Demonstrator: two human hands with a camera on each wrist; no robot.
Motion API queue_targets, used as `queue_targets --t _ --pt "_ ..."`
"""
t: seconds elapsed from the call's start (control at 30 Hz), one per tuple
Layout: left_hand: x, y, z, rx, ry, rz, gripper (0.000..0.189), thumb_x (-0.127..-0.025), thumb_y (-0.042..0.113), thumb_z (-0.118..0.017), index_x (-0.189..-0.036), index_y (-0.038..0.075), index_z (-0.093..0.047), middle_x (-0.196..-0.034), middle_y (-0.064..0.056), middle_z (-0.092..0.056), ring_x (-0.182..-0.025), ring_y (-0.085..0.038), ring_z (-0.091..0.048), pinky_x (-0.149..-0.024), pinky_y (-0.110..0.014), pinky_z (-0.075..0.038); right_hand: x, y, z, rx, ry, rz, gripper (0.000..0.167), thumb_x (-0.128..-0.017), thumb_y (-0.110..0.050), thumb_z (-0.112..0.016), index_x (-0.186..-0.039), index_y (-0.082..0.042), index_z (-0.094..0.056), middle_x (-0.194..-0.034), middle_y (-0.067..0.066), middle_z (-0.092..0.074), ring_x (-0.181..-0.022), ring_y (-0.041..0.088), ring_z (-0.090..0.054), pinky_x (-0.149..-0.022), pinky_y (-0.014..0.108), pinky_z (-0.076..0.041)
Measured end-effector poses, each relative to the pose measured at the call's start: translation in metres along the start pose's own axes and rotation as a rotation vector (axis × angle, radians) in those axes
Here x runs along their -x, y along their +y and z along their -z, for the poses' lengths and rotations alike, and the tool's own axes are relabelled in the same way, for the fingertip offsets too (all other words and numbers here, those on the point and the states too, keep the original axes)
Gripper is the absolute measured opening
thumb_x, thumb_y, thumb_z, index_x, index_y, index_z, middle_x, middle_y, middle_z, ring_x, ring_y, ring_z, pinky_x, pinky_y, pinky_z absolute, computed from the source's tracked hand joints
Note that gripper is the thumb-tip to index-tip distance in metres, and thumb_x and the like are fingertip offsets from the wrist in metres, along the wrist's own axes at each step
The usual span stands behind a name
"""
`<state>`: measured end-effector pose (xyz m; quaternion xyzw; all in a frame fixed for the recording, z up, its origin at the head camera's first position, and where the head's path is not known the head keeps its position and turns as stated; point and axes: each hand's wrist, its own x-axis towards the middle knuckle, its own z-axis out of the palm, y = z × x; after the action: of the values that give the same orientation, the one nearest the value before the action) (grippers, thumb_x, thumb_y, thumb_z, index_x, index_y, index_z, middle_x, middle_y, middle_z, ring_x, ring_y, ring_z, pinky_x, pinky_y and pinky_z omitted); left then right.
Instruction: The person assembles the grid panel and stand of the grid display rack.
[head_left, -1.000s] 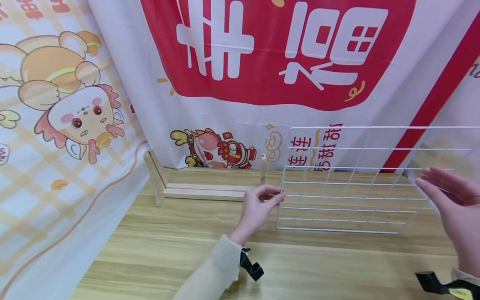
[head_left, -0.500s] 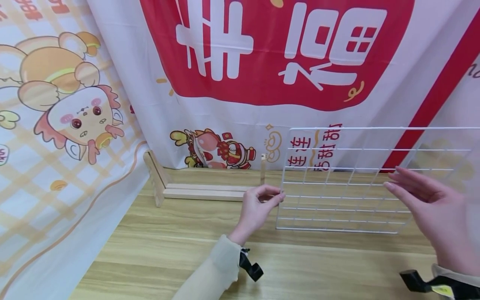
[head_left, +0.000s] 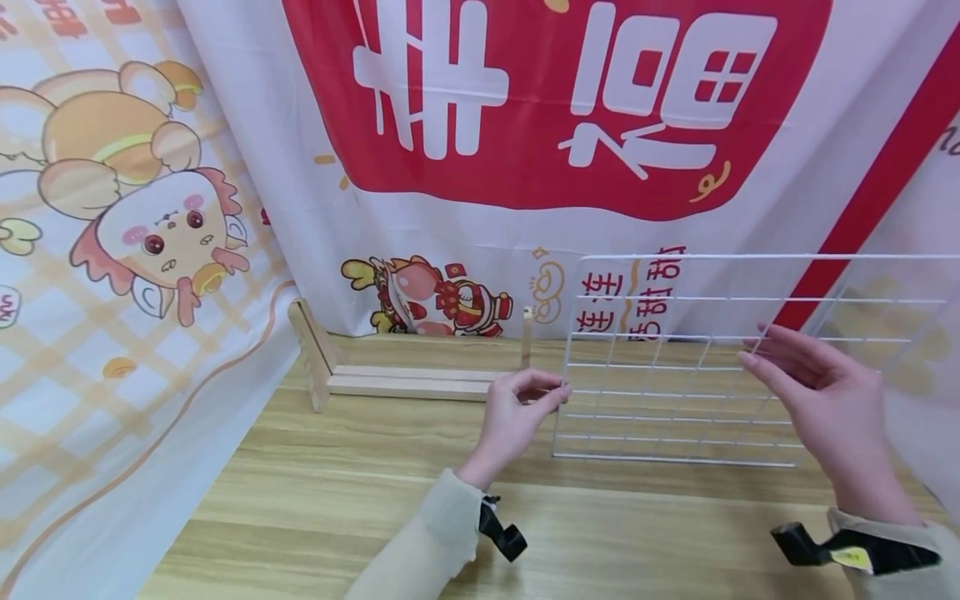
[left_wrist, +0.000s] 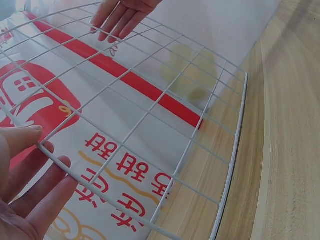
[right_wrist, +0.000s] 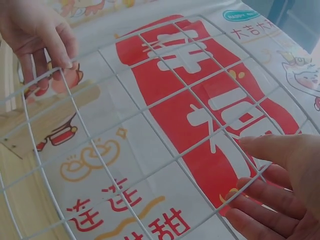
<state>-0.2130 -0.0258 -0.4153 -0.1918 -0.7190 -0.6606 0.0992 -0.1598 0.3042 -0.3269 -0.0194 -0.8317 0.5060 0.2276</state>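
Note:
A white wire grid panel (head_left: 675, 392) stands upright over the wooden table, right of centre in the head view. My left hand (head_left: 517, 417) pinches its left edge between thumb and fingers; the left wrist view shows the fingertips (left_wrist: 62, 162) curled round the edge wire. Toward the panel's right part is my right hand (head_left: 828, 400), its thumb and fingers extended and apart. In the right wrist view, wires run between the right hand's thumb and fingers (right_wrist: 265, 205), without a pinch on them. Behind the left hand sits a pale wooden stand (head_left: 412, 385), its right end partly hidden.
Printed cloth (head_left: 465, 225) hangs behind the table, with another patterned cloth (head_left: 135, 250) along the left side. The wood-grain tabletop (head_left: 300, 508) stretches in front. One upright foot (head_left: 311, 354) of the stand is near the left cloth. Each wrist wears a black camera strap (head_left: 502, 529).
My right hand has moved left from the far right toward the middle of the panel's right part, its fingers staying extended. The left hand and the panel have hardly moved.

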Motion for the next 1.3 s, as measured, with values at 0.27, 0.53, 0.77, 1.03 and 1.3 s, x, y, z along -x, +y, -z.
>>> queue_targets --t 0.27,0.53,0.77,1.03,1.3 --pt "-0.001 -0.001 0.000 0.005 0.008 -0.007 0.012 -0.090 0.022 -0.080 -0.100 0.014 -0.077 -0.092 0.004 -0.075 -0.082 -0.017 -0.070 -0.075 -0.032 -0.061 -0.008 0.002 0.000 -0.020 -0.057 -0.065 0.051 -0.096 -0.036 -0.072 -0.142 -0.018 -0.062 -0.113 -0.008 -0.074 -0.093 0.001 -0.071 -0.080 0.005 -0.047" --pt "-0.002 0.000 0.000 0.004 0.000 -0.003 0.012 -0.091 0.021 -0.080 -0.100 0.014 -0.077 -0.093 0.003 -0.075 -0.082 -0.016 -0.070 -0.076 -0.032 -0.060 -0.012 0.005 0.000 -0.002 -0.027 -0.074 0.050 -0.093 -0.037 -0.076 -0.137 -0.016 -0.065 -0.106 -0.011 -0.072 -0.088 0.001 -0.069 -0.075 0.008 -0.050" --pt "-0.003 -0.001 -0.001 0.006 0.009 0.016 0.014 -0.090 0.022 -0.080 -0.100 0.014 -0.077 -0.094 0.003 -0.075 -0.083 -0.017 -0.070 -0.076 -0.032 -0.061 -0.017 0.005 -0.003 -0.032 -0.033 -0.015 0.044 -0.094 -0.029 -0.076 -0.132 -0.009 -0.066 -0.105 -0.007 -0.074 -0.086 0.003 -0.071 -0.080 0.007 -0.049" --pt "-0.001 0.002 -0.001 0.010 0.002 0.037 0.014 -0.090 0.019 -0.080 -0.102 0.013 -0.076 -0.096 0.002 -0.074 -0.084 -0.016 -0.069 -0.076 -0.031 -0.060 -0.020 0.007 -0.002 -0.028 -0.049 -0.027 0.044 -0.094 -0.031 -0.076 -0.129 -0.005 -0.067 -0.098 -0.010 -0.075 -0.084 0.002 -0.072 -0.080 0.006 -0.049" --pt "-0.004 -0.001 0.004 -0.013 -0.027 0.010 0.015 -0.090 0.025 -0.080 -0.103 0.017 -0.077 -0.096 0.005 -0.075 -0.085 -0.016 -0.070 -0.077 -0.032 -0.060 -0.024 0.008 0.002 -0.060 -0.059 -0.037 0.043 -0.093 -0.028 -0.077 -0.126 -0.002 -0.067 -0.095 -0.011 -0.076 -0.081 0.005 -0.073 -0.079 0.006 -0.049"
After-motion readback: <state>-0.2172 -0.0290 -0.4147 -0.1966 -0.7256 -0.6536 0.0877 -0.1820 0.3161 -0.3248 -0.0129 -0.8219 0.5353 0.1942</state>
